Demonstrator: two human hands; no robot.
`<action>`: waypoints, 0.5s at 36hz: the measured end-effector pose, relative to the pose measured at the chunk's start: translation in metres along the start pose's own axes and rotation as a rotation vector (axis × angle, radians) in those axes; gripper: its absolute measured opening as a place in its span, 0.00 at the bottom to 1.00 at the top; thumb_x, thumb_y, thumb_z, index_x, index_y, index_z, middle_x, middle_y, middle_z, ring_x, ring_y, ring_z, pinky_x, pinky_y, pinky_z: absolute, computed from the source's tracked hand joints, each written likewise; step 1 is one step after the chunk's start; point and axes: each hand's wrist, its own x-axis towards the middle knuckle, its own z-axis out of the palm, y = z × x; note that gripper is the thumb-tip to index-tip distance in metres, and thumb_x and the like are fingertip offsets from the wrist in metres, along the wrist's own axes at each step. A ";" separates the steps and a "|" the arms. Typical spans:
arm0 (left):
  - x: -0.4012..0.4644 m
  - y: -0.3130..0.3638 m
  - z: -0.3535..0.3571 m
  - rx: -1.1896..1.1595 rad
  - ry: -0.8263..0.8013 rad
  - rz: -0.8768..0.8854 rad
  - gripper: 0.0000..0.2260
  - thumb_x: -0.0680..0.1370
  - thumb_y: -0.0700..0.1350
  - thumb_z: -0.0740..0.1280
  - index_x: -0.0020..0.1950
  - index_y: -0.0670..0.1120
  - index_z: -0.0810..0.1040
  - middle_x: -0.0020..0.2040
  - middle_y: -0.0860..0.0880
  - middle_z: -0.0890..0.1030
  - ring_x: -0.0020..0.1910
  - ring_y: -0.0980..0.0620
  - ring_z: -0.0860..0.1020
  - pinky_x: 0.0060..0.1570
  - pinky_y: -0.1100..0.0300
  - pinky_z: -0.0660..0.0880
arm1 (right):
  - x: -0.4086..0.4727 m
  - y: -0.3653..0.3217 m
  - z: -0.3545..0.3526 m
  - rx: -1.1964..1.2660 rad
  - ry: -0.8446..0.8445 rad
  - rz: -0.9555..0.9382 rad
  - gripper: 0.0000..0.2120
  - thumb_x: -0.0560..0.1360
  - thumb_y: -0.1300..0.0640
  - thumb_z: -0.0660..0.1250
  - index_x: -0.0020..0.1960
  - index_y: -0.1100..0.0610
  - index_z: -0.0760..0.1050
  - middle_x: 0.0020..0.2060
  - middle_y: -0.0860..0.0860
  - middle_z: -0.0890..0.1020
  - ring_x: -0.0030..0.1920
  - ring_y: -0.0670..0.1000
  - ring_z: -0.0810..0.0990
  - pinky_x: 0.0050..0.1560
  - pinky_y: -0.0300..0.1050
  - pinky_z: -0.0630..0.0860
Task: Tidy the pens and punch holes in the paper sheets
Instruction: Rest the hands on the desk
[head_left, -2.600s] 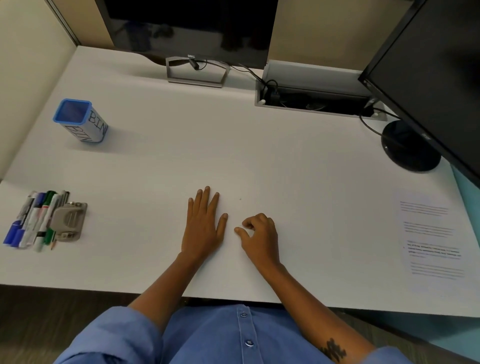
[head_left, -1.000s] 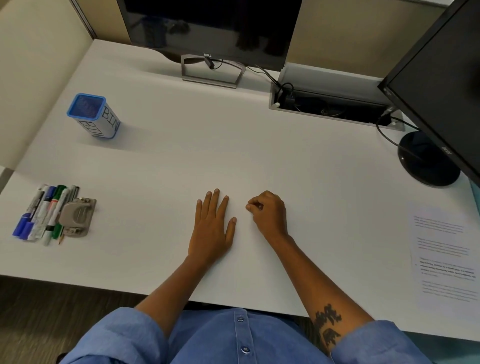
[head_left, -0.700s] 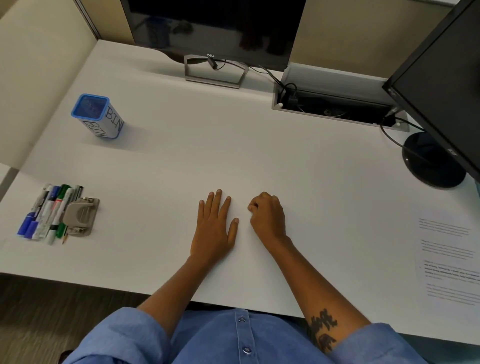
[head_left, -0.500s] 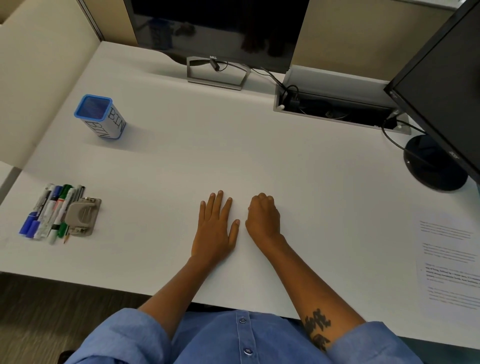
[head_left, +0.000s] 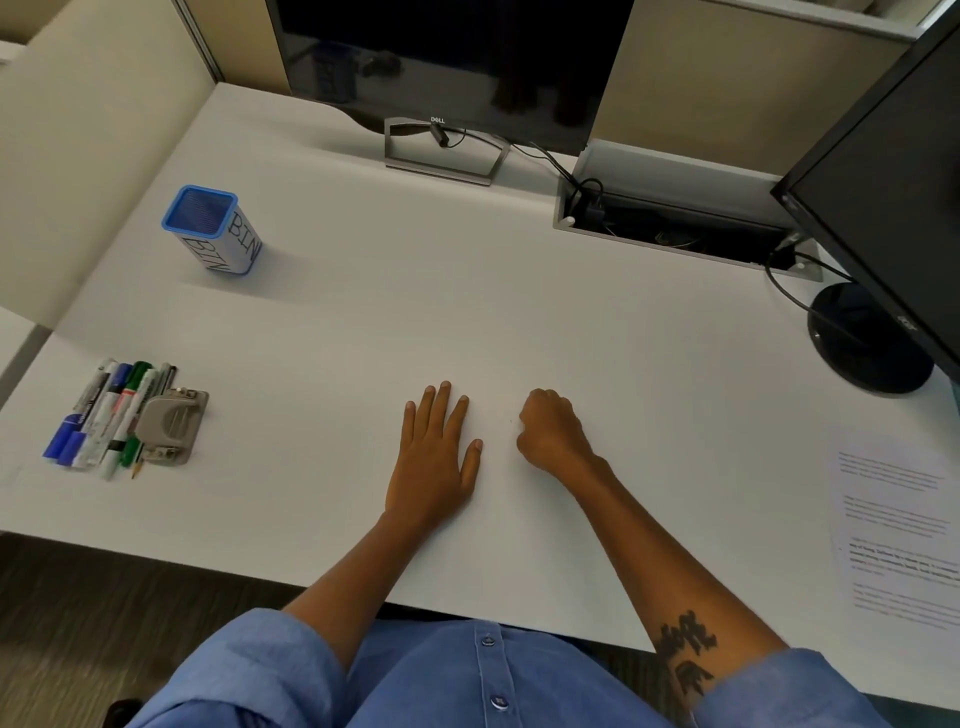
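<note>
Several marker pens (head_left: 106, 413) lie side by side near the desk's left front edge, blue and green caps among them. A grey hole punch (head_left: 170, 426) rests against their right side. Farther back on the left stands a blue-rimmed pen cup (head_left: 214, 231) lettered BIN. Printed paper sheets (head_left: 898, 530) lie at the right edge of the desk. My left hand (head_left: 434, 457) lies flat on the desk, fingers apart, holding nothing. My right hand (head_left: 551, 434) rests beside it as a closed fist, nothing visible in it.
The white desk (head_left: 467, 291) has a monitor on a metal stand (head_left: 444, 156) at the back. A cable tray (head_left: 675, 228) with wires sits back right. A second monitor's round black base (head_left: 870, 340) stands at the right.
My right hand has curled from loosely bent fingers into a fist. My left hand stays flat. The view has shifted a little, so the desk items sit further right in frame.
</note>
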 end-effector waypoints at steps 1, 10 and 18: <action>0.000 0.000 0.000 -0.001 -0.001 0.001 0.29 0.87 0.58 0.53 0.86 0.48 0.55 0.87 0.47 0.49 0.87 0.47 0.45 0.85 0.42 0.48 | 0.001 0.005 -0.004 0.053 -0.015 0.011 0.06 0.74 0.68 0.64 0.47 0.59 0.73 0.47 0.55 0.77 0.54 0.59 0.79 0.50 0.50 0.79; 0.000 0.002 -0.003 0.006 -0.013 0.001 0.29 0.87 0.58 0.53 0.85 0.47 0.56 0.87 0.46 0.50 0.87 0.45 0.46 0.85 0.41 0.49 | 0.000 0.042 -0.019 0.508 -0.059 0.094 0.13 0.73 0.71 0.54 0.39 0.54 0.62 0.38 0.54 0.67 0.39 0.53 0.63 0.40 0.48 0.59; 0.000 0.001 -0.001 0.011 -0.019 -0.002 0.29 0.87 0.58 0.52 0.86 0.47 0.56 0.87 0.46 0.50 0.87 0.45 0.45 0.85 0.41 0.48 | -0.002 0.031 0.002 0.366 0.036 0.023 0.07 0.77 0.68 0.60 0.45 0.59 0.75 0.46 0.51 0.80 0.45 0.53 0.79 0.42 0.44 0.75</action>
